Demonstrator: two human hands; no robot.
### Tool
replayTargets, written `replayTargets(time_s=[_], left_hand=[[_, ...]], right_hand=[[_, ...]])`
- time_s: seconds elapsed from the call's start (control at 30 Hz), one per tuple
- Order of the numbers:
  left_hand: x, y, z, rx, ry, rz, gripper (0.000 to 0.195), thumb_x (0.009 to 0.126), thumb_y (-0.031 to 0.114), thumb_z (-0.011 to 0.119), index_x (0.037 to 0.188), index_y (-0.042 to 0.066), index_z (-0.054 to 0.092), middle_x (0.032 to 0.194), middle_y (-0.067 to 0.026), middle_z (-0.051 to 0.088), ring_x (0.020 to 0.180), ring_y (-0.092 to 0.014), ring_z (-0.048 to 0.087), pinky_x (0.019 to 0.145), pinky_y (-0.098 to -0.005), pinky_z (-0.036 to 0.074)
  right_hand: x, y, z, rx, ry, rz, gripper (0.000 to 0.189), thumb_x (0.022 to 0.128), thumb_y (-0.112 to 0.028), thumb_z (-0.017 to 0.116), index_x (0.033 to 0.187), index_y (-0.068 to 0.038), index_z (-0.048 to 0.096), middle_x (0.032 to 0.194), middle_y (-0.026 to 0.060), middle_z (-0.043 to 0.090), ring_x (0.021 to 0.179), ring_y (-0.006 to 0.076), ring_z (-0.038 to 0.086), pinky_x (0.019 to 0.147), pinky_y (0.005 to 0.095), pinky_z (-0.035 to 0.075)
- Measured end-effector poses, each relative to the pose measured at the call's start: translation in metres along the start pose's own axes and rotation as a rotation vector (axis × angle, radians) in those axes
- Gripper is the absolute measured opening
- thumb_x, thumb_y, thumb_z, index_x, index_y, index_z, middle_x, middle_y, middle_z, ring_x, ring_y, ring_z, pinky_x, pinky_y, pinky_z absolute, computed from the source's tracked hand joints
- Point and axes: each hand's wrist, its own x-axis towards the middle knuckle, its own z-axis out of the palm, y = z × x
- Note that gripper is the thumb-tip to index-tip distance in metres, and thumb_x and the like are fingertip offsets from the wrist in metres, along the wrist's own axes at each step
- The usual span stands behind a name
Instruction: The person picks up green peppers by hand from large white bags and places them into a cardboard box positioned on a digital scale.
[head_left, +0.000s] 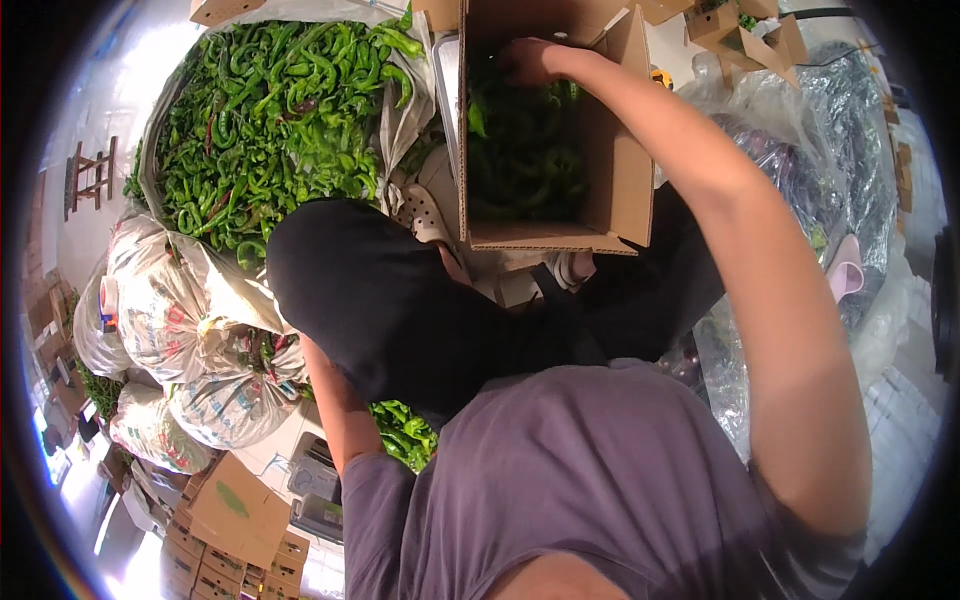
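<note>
My right hand (529, 61) reaches into an open cardboard box (630, 135) standing in front of me, near its far wall. Green peppers (525, 169) lie inside, mostly in shadow. Its fingers are too dark to show whether they hold a pepper. To the left, a large open sack (397, 127) is full of long green peppers (277, 112), with a few reddish ones among them. My left hand is out of view; the forearm passes behind my left knee, close to that sack.
Tied plastic sacks (165, 300) are piled at the left. Clear plastic sheeting (847, 135) covers dark produce on the right. More green peppers (405, 435) show beside my left hip. Stacked cardboard boxes (232, 510) and grey plastic bins (315, 476) stand behind me. A wooden stool (94, 174) is far left.
</note>
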Motion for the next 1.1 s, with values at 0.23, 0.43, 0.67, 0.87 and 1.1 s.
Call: replayTargets(time_s=[0.23, 0.43, 0.67, 0.87, 1.1], left_hand=[[0.005, -0.038, 0.014, 0.017, -0.002, 0.024, 0.026, 0.084, 0.009, 0.058, 0.108, -0.001, 0.057, 0.091, -0.0081, 0.062, 0.077, -0.011, 0.056, 0.070, -0.0230, 0.045], [0.031, -0.050, 0.022, -0.080, 0.004, 0.207, 0.026, 0.083, 0.009, 0.058, 0.107, -0.001, 0.057, 0.090, -0.0076, 0.062, 0.076, -0.010, 0.056, 0.070, -0.0222, 0.044], [0.094, -0.047, 0.038, 0.011, 0.036, 0.196, 0.024, 0.082, 0.011, 0.059, 0.103, -0.001, 0.060, 0.087, -0.0070, 0.065, 0.074, -0.011, 0.059, 0.065, -0.0227, 0.047], [0.171, 0.006, 0.104, 0.058, 0.221, 0.276, 0.038, 0.071, 0.018, 0.070, 0.104, 0.001, 0.060, 0.088, -0.0124, 0.065, 0.077, -0.021, 0.063, 0.073, -0.0306, 0.049], [0.199, 0.068, 0.177, 0.242, 0.329, -0.114, 0.114, 0.055, 0.030, 0.082, 0.139, 0.018, 0.006, 0.138, -0.0200, 0.014, 0.120, -0.040, 0.031, 0.096, -0.0471, 0.035]], right_hand=[[-0.015, -0.063, 0.078, -0.135, 0.469, 0.188, 0.093, 0.064, -0.050, 0.068, 0.138, -0.023, 0.019, 0.146, 0.0112, 0.012, 0.129, 0.0420, 0.016, 0.092, 0.0675, 0.022], [-0.006, -0.074, 0.112, 0.047, 0.748, 0.343, 0.085, 0.075, -0.055, 0.055, 0.140, -0.022, 0.012, 0.145, 0.0121, 0.010, 0.131, 0.0416, 0.010, 0.085, 0.0714, 0.025], [0.006, -0.043, 0.115, -0.180, 0.817, 0.354, 0.075, 0.077, -0.048, 0.054, 0.137, -0.018, 0.021, 0.145, 0.0094, 0.013, 0.130, 0.0372, 0.016, 0.082, 0.0713, 0.026], [0.015, -0.017, 0.135, 0.179, 1.063, 0.053, 0.073, 0.073, -0.036, 0.061, 0.133, -0.010, 0.029, 0.139, 0.0161, 0.022, 0.126, 0.0384, 0.023, 0.082, 0.0506, 0.043], [-0.020, -0.046, 0.122, 0.581, 0.864, 0.107, 0.071, 0.072, -0.026, 0.065, 0.129, -0.003, 0.030, 0.127, 0.0203, 0.040, 0.116, 0.0358, 0.039, 0.085, 0.0402, 0.042]])
